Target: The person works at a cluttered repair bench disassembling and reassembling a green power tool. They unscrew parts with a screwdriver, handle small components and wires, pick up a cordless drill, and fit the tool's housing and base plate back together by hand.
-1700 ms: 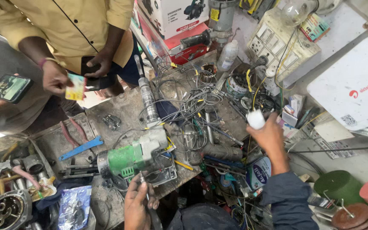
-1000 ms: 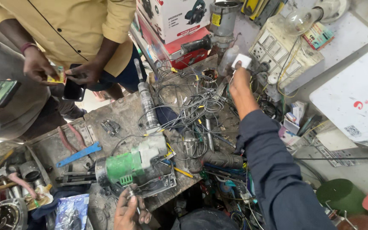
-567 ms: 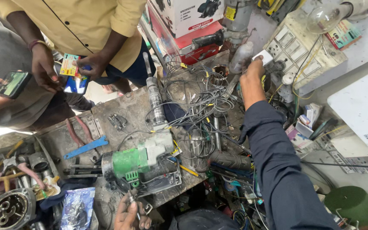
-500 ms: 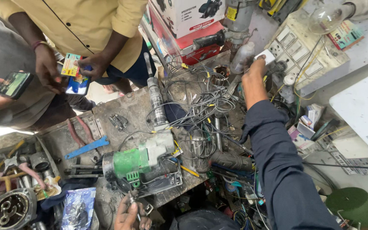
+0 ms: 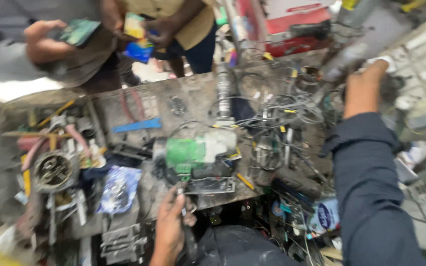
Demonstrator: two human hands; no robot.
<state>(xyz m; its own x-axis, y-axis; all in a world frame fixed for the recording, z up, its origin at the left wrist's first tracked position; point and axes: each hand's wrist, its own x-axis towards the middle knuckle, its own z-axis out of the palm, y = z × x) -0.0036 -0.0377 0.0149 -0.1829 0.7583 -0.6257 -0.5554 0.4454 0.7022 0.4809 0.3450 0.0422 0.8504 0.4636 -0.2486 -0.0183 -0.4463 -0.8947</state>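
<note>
My right hand (image 5: 365,86) reaches far right and up, fingers closed on a white plug (image 5: 383,62) pressed against the pale socket board (image 5: 422,74). Its dark blue sleeve (image 5: 371,182) runs down the right side. My left hand (image 5: 171,224) is at the bench's front edge, closed around a thin dark tool (image 5: 189,231), just below a green and white power tool (image 5: 198,150) lying on the bench. The view is blurred by motion.
The bench (image 5: 139,106) is crowded with tangled wires (image 5: 277,113), a blue strip (image 5: 136,124), a round metal motor part (image 5: 53,170) and a blue packet (image 5: 117,187). Across it, one person holds cards (image 5: 136,37); another person's hand holds a phone (image 5: 75,32). Red boxes (image 5: 297,29) stand behind.
My right hand carried the white plug from the right side of the bench up to the socket board. My left hand stayed at the front edge. The camera swung and blurred.
</note>
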